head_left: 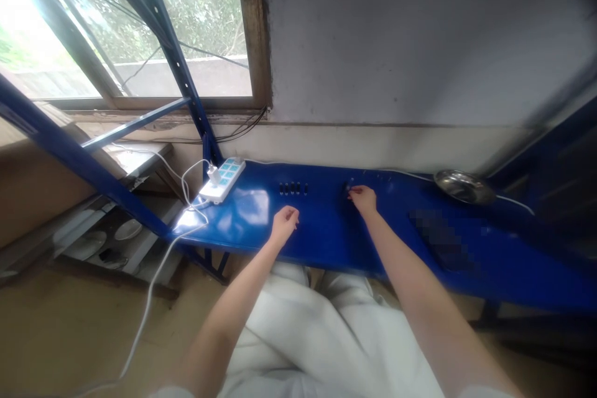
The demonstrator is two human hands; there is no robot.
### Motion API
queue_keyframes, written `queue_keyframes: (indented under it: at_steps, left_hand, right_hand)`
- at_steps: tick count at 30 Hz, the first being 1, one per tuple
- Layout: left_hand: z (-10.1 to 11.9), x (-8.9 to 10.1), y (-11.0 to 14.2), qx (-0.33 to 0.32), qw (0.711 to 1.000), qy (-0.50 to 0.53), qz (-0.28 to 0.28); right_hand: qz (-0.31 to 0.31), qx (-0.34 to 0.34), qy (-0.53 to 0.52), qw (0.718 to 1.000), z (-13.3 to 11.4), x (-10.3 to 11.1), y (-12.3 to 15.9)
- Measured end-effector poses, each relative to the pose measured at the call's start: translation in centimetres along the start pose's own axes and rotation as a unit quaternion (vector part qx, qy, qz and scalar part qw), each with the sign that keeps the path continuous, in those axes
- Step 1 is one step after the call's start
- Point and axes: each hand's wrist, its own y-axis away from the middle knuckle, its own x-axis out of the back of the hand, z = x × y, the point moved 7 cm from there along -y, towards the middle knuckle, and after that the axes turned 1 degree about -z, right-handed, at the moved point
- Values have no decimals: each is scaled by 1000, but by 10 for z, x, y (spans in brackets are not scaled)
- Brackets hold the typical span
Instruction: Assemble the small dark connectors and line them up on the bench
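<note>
Along the back half of the blue tabletop [321, 230], several small dark pieces [293, 188] with pale ends stand in a short row. My left hand [284, 224] hovers near the front edge, just below that row, its fingers curled together; whatever may be between them is hidden. To the right of the row, my right hand [364, 200] reaches low over the table with thumb and fingers pinched. A small dark piece [346, 187] shows at its fingertips, too blurred to name exactly. A few tiny bits [383, 179] lie behind and to the right of this hand.
A white power strip [226, 177] with a plug and white cable [152, 286] sits at the table's back left. At the right are a shiny round metal dish [464, 186] and a dark, pixelated flat object [441, 239]. A blue metal post [180, 68] rises by the window.
</note>
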Motion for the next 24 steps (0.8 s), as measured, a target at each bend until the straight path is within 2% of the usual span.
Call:
queue_keyframes:
  at_steps: [3, 8, 11, 17, 24]
  left_hand:
    - [1, 0, 1, 0, 1000, -5, -1]
    - [1, 1, 1, -4, 1000, -6, 2]
    - [1, 0, 0, -3, 1000, -4, 4]
    - [2, 1, 1, -9, 1000, 8, 5]
    - [2, 2, 0, -10, 1000, 13, 14]
  right_hand:
    - [6, 63, 12, 998, -23, -6, 19]
    - [-138, 163, 31, 977, -73, -53, 43]
    - [-172, 164, 67, 969, -87, -77, 47]
    - [-182, 165, 178, 953, -98, -103, 49]
    - [-120, 126, 223, 959, -102, -104, 59]
